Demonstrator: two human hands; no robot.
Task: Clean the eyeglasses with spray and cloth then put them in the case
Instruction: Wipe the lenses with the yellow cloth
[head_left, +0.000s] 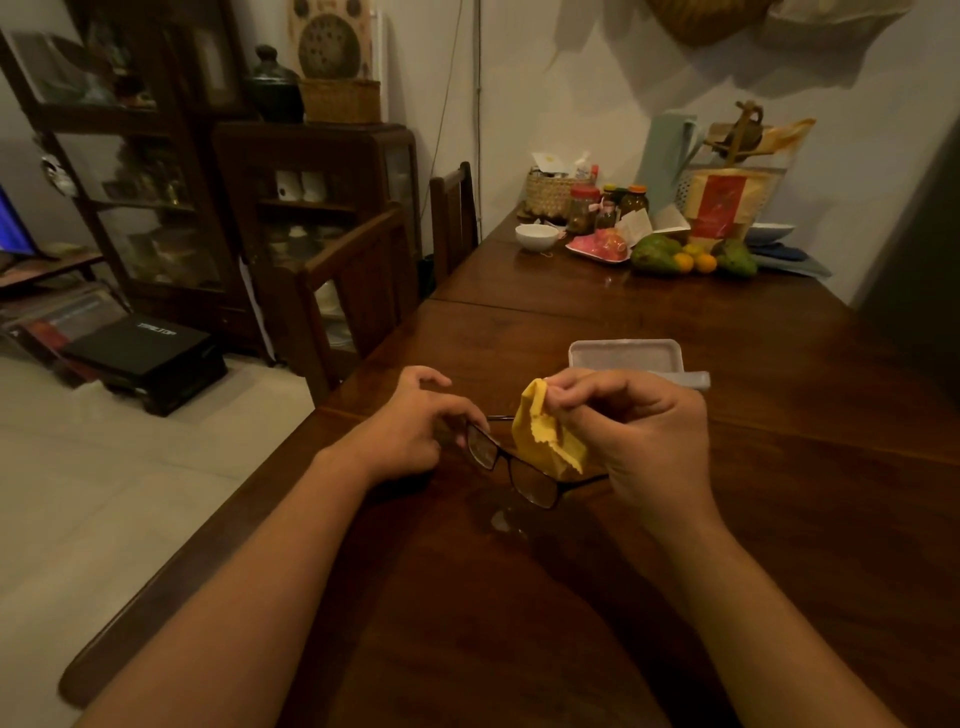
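Toward the table's (519, 597) left edge, the left hand (410, 426) pinches the black eyeglasses (511, 467) by one end, apparently at the hinge. The right hand (644, 441) curls its fingers round a bunched yellow cloth (545, 441) against the other lens. The open grey case (623, 356) lies just behind. Held at one end only, the frame could twist or slip under hard rubbing.

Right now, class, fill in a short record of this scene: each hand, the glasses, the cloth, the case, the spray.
left hand: holds glasses by one end
right hand: pinches cloth
glasses: dark frame, arms unfolded, between the hands
cloth: yellow, bunched, over the glasses
case: open, on table behind the hands
spray: not in view
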